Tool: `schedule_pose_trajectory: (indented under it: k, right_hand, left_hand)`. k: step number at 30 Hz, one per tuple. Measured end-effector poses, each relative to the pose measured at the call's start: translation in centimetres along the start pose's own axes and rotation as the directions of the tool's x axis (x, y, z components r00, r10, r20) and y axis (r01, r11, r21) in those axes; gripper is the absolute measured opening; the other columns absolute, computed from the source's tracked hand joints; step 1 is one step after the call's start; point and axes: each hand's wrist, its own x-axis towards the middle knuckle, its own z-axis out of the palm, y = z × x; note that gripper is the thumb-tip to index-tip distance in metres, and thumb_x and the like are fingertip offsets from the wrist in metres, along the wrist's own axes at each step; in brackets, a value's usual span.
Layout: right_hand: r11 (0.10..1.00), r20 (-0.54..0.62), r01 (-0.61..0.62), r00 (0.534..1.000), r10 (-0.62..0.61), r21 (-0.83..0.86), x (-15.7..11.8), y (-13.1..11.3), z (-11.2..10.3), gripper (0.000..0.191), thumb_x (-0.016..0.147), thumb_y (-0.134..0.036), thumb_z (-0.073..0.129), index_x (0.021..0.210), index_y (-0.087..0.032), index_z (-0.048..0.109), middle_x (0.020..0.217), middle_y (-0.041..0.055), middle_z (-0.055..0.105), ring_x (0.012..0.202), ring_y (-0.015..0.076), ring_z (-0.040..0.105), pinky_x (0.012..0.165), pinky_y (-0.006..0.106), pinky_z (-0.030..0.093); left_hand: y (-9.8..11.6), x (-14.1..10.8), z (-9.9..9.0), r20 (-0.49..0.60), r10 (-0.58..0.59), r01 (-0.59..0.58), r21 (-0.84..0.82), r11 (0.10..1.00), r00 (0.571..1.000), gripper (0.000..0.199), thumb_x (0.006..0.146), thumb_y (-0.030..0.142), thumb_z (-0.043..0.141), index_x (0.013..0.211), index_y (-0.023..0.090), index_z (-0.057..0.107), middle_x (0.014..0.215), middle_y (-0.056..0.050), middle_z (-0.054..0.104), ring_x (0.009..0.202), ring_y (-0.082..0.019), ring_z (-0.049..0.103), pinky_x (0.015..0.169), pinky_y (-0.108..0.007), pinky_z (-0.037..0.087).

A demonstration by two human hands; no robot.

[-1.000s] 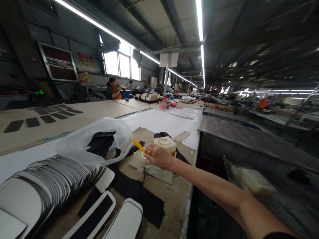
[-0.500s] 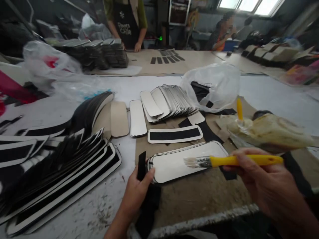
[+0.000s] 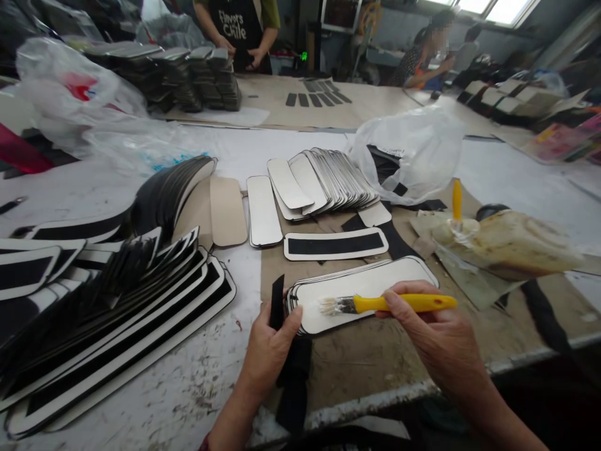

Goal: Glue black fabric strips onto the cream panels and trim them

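I had the right hand [image 3: 429, 319] closed around the yellow handle of a brush [image 3: 369, 304], the handle lying nearly level. The whitened bristles sat over the left part of a stack of white panels [image 3: 375, 279], and I could not tell how firmly they pressed. The left hand [image 3: 270, 338] held the left end of that stack, thumb on top; a black strip [image 3: 277, 297] stood up beside the thumb, and I could not make out whether the fingers gripped it. The stack lay near the counter's [image 3: 188, 391] near edge, on a brown sheet [image 3: 366, 360]. Just beyond it I saw a single panel with a black centre [image 3: 335, 243]. Farther toward the far edge, a fanned row of white panels [image 3: 328, 181] lay beside a clear plastic bag [image 3: 422, 150] with black pieces inside. Toward the counter's right side sat a yellowed container [image 3: 516, 241], a second yellow handle [image 3: 457, 199] upright just left of it. Along the left side spread many black pieces with white borders [image 3: 154, 332]. Past the far edge, a co-worker in a dark apron [image 3: 241, 22] stood behind another surface.
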Motion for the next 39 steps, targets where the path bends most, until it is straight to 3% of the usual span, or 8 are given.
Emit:
schedule_pose_trajectory:
  k: [6,12,17,28,32,36,39]
  right_hand:
    - [0.898,-0.024,0.198,0.974,-0.225,-0.394,0.2,0.0,-2.9,0.011,0.083,-0.03,0.06,0.079,-0.02,0.061,0.078,0.0038,0.061,0.071,0.0169,0.061,0.063,0.027,0.051]
    - [0.761,0.01,0.316,0.926,-0.377,-0.567,0.9,-0.1,-5.2,0.007,0.085,-0.024,0.057,0.081,-0.019,0.059,0.078,0.0033,0.058,0.073,0.0167,0.057,0.068,0.03,0.047]
    - [0.682,0.052,0.402,0.88,-0.473,-0.611,1.4,-0.4,-6.2,0.004,0.085,-0.016,0.056,0.086,-0.02,0.057,0.08,0.0032,0.058,0.074,0.0162,0.057,0.07,0.03,0.047]
    - [0.565,0.122,0.474,0.828,-0.548,-0.676,1.5,-2.0,-8.1,0.01,0.083,-0.015,0.056,0.09,-0.022,0.057,0.081,0.0035,0.059,0.076,0.0177,0.059,0.073,0.031,0.049]
    - [0.566,0.118,0.484,0.819,-0.561,-0.667,1.1,-1.9,-8.3,0.012,0.082,-0.014,0.058,0.092,-0.022,0.058,0.084,0.0042,0.06,0.078,0.0179,0.059,0.074,0.032,0.05]
    - [0.564,0.231,0.529,0.826,-0.514,-0.634,0.2,-0.8,-7.3,0.014,0.082,-0.015,0.057,0.095,-0.022,0.06,0.087,0.0057,0.061,0.08,0.0188,0.06,0.072,0.032,0.051]
    - [0.669,0.249,0.532,0.843,-0.477,-0.52,-0.7,-0.9,-5.7,0.016,0.082,-0.013,0.057,0.095,-0.023,0.06,0.086,0.0057,0.062,0.08,0.0188,0.06,0.071,0.031,0.052]
  left_hand:
    - [-0.2,0.1,0.0,-0.034,-0.035,0.038,0.096,0.995,0.999,0.057,0.072,0.052,0.062,0.115,0.014,0.056,0.107,-0.007,0.064,0.103,-0.024,0.056,0.093,-0.032,0.04]
    - [0.1,0.0,0.1,-0.053,-0.047,0.054,0.147,0.988,0.997,0.06,0.069,0.055,0.062,0.114,0.014,0.057,0.108,-0.007,0.063,0.106,-0.027,0.054,0.097,-0.035,0.039]
    - [0.1,0.1,0.1,-0.071,-0.051,0.063,0.175,0.983,0.996,0.061,0.066,0.057,0.062,0.112,0.017,0.059,0.108,-0.006,0.064,0.109,-0.028,0.053,0.098,-0.036,0.038]
    - [0.7,0.1,0.4,-0.089,-0.125,0.138,0.162,0.977,0.988,0.068,0.06,0.06,0.063,0.111,0.015,0.058,0.103,-0.006,0.065,0.106,-0.029,0.055,0.095,-0.035,0.041]
    - [0.9,-0.1,0.5,-0.093,-0.124,0.137,0.155,0.978,0.988,0.068,0.06,0.06,0.063,0.111,0.015,0.058,0.102,-0.006,0.065,0.104,-0.029,0.055,0.094,-0.035,0.041]
    - [0.8,-0.2,0.5,-0.075,-0.075,0.084,0.129,0.988,0.994,0.063,0.065,0.057,0.063,0.111,0.015,0.058,0.104,-0.006,0.064,0.104,-0.028,0.055,0.095,-0.035,0.04]
    - [0.6,-0.4,0.5,-0.044,-0.027,0.032,0.107,0.994,0.999,0.059,0.071,0.055,0.061,0.114,0.015,0.057,0.108,-0.006,0.063,0.105,-0.027,0.054,0.096,-0.035,0.038]
